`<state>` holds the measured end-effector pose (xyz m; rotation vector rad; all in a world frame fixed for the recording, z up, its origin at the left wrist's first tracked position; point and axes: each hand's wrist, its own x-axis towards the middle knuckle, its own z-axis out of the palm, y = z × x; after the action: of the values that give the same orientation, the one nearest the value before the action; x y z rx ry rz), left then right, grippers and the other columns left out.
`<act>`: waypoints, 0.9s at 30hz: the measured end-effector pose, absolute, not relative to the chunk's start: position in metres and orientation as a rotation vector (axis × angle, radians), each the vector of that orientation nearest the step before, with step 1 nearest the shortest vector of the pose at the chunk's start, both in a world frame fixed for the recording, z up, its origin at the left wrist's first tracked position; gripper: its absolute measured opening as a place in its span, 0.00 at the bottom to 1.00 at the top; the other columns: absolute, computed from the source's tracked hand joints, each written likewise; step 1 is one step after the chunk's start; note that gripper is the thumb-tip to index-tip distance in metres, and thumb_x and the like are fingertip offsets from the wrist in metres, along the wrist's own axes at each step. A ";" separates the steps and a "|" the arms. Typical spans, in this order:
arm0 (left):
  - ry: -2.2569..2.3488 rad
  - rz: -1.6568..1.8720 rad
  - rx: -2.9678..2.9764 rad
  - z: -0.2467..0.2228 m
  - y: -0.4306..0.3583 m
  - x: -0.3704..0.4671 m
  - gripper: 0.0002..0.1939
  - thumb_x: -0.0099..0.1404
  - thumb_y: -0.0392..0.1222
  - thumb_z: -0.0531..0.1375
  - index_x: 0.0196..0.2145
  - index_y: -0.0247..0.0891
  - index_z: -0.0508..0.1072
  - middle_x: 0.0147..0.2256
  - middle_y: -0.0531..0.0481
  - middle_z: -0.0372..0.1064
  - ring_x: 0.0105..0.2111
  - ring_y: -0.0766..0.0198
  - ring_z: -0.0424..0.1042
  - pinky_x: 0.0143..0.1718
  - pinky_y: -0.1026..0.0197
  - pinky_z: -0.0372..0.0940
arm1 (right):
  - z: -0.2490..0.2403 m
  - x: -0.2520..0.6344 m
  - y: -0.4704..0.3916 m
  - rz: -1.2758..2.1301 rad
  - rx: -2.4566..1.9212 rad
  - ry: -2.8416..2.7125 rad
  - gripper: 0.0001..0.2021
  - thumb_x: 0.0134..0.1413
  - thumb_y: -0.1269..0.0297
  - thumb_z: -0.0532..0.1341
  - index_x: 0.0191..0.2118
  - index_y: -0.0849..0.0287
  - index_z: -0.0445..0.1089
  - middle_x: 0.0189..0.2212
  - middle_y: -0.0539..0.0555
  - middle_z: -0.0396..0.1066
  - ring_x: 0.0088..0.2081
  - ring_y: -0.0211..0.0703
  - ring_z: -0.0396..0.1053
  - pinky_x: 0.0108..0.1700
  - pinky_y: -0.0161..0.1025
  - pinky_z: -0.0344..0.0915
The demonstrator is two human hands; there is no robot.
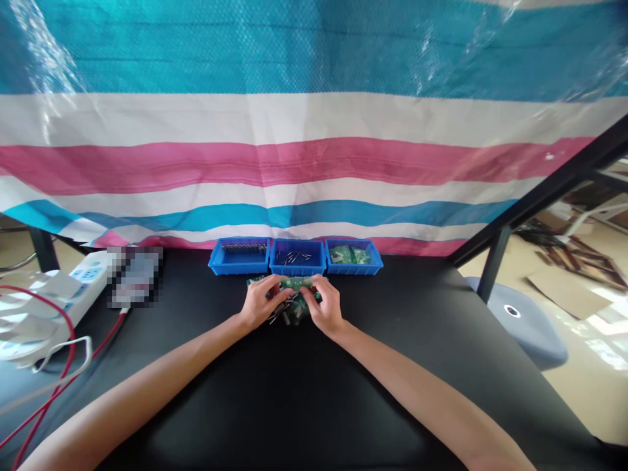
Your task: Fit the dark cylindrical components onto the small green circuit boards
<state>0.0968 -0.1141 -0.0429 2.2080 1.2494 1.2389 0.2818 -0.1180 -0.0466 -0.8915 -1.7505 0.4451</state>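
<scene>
Between my two hands is a small green circuit board [296, 282], raised over a pile of parts. My left hand [261, 302] pinches its left end, thumb underneath. The right end is gripped by my right hand [324, 306], fingers on top and thumb below. Right under them lies a heap of green circuit boards [297, 312] mixed with thin metal pins [275, 316]. My fingers cover part of the heap, so its exact contents are hard to make out.
Three blue bins stand behind my hands: one with metal screw-like parts [244, 248], one with thin pins [297, 257], one with green boards [349, 255]. A power strip [78, 281], blurred device [136, 278] and red cable [73, 347] lie left. A striped sheet [314, 163] hangs behind.
</scene>
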 end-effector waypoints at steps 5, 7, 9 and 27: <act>1.259 1.290 2.231 -0.042 -0.114 0.099 0.15 0.66 0.46 0.57 0.24 0.35 0.67 0.21 0.54 0.61 0.22 0.70 0.60 0.25 0.67 0.57 | -0.044 0.282 -0.118 0.501 -0.870 -1.771 0.07 0.60 0.67 0.57 0.31 0.57 0.64 0.28 0.50 0.64 0.27 0.38 0.63 0.32 0.36 0.63; 1.230 1.270 2.212 -0.042 -0.115 0.098 0.16 0.66 0.46 0.57 0.24 0.35 0.67 0.22 0.54 0.61 0.22 0.70 0.60 0.25 0.66 0.57 | -0.044 0.283 -0.118 0.523 -0.877 -1.771 0.08 0.61 0.66 0.57 0.29 0.57 0.63 0.26 0.50 0.63 0.26 0.37 0.62 0.31 0.36 0.62; 1.203 1.264 2.193 -0.043 -0.115 0.097 0.16 0.67 0.46 0.57 0.24 0.35 0.67 0.22 0.54 0.60 0.22 0.70 0.60 0.26 0.66 0.57 | -0.046 0.283 -0.118 0.543 -0.875 -1.781 0.08 0.60 0.65 0.57 0.29 0.57 0.63 0.25 0.50 0.63 0.26 0.38 0.62 0.30 0.36 0.62; 1.169 1.345 2.138 -0.044 -0.115 0.100 0.07 0.67 0.39 0.56 0.38 0.36 0.73 0.30 0.49 0.72 0.26 0.69 0.69 0.31 0.67 0.63 | 0.025 0.374 -0.034 0.191 -1.741 -1.845 0.13 0.54 0.64 0.58 0.21 0.58 0.62 0.18 0.49 0.64 0.23 0.39 0.62 0.28 0.34 0.50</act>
<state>0.0998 -0.1150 -0.0443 2.1380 1.1690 1.3448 0.3744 -0.0345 0.0255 -1.7405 -1.8454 0.1909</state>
